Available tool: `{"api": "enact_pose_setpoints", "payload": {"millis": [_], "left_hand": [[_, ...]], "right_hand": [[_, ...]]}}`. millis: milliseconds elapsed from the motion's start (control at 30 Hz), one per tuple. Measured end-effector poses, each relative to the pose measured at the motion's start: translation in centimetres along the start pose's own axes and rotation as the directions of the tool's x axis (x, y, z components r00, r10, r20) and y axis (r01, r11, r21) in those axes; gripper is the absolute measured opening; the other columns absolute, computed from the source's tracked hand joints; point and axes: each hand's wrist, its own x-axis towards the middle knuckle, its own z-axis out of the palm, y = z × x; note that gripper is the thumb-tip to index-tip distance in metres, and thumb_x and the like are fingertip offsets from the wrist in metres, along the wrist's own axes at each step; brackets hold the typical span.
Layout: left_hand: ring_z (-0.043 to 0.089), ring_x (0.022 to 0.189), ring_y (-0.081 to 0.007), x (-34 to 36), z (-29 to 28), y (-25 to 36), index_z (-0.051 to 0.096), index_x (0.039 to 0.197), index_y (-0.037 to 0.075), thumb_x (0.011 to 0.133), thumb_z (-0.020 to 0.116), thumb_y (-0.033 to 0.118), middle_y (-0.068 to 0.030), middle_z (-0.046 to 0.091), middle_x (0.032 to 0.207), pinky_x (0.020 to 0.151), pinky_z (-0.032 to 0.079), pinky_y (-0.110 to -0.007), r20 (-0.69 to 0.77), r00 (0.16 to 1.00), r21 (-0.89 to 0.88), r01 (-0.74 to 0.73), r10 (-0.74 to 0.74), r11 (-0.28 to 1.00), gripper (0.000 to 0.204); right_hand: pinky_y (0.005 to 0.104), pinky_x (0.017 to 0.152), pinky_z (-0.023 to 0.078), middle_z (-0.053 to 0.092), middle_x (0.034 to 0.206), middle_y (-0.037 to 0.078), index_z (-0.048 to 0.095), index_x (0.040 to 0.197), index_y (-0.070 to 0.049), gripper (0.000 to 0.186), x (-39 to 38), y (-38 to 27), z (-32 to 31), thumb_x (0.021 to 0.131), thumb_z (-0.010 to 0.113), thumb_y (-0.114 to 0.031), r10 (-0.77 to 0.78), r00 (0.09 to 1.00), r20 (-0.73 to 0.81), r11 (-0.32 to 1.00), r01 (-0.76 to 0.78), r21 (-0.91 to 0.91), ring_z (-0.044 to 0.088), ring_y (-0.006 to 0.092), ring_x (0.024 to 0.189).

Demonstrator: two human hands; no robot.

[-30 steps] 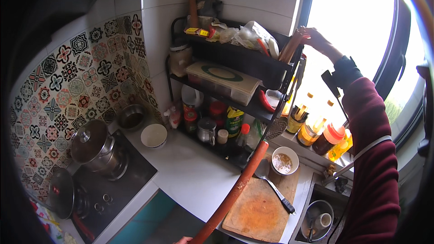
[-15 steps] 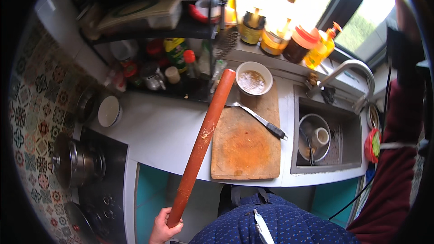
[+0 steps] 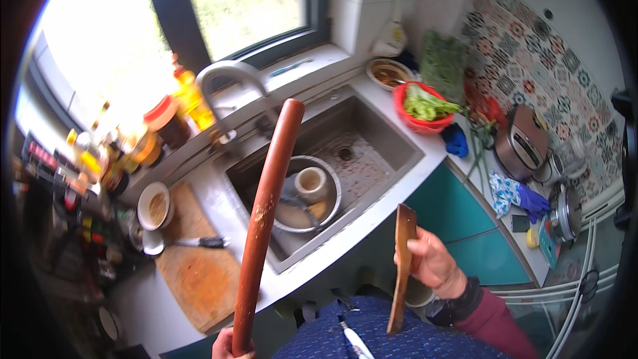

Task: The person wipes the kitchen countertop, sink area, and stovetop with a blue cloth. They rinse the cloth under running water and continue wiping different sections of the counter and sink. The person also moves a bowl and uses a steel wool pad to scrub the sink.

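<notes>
A long reddish-brown rolling pin point(image 3: 267, 206) slants up in front of the sink, with pale crumbs stuck near its middle. My left hand point(image 3: 229, 346) is closed round its lower end at the bottom edge. At the right, my right hand point(image 3: 433, 260) grips a flat brown wooden strip point(image 3: 401, 272), held upright before my body; its exact kind is unclear. The sink point(image 3: 382, 146) holds a metal basin point(image 3: 337, 196) with a pale cup point(image 3: 311, 185) and a dark-handled utensil in cloudy water. Left of it lies a stained cutting board point(image 3: 199, 286).
A white bowl point(image 3: 155, 206) and a black-handled ladle point(image 3: 199, 242) rest on the board. Bottles and a yellow pump bottle point(image 3: 193, 100) line the sill beside the curved faucet point(image 3: 232, 70). Right of the sink stand a red basket point(image 3: 422, 119) of greens and a brown appliance point(image 3: 523, 143).
My view has swung right, from stove and board to the sink and right counter. My right hand, previously out of sight, now shows with the wooden strip. The left still holds the rolling pin.
</notes>
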Motion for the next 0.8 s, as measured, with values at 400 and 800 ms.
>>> {"api": "enact_pose_setpoints", "payload": {"millis": [400,800], "left_hand": [[0.056,0.059,-0.0099,21.4,26.2,11.9,0.046,0.122,0.001,0.073,0.077,0.009,-0.0061,0.060,0.087,0.049,0.044,-0.022,0.296,0.955,-0.050,0.043,-0.027,0.998,0.058],[0.052,0.053,-0.0103,40.3,36.2,19.9,0.045,0.112,0.002,0.080,0.070,0.008,-0.0053,0.057,0.080,0.042,0.036,-0.022,0.498,0.857,-0.235,0.282,-0.133,0.930,0.041]], "right_hand": [[0.0289,0.055,0.050,0.049,0.067,0.004,0.051,0.108,-0.004,0.027,-0.4,-15.2,-18.9,0.103,0.045,-0.030,-0.379,0.903,-0.205,0.881,0.283,-0.379,0.052,0.0134,0.057],[0.0408,0.067,0.049,0.058,0.089,0.012,0.058,0.115,-0.005,0.030,15.3,-27.9,-19.6,0.086,0.064,-0.006,-0.572,0.763,0.302,-0.284,0.162,-0.945,0.061,0.0332,0.082]]}}
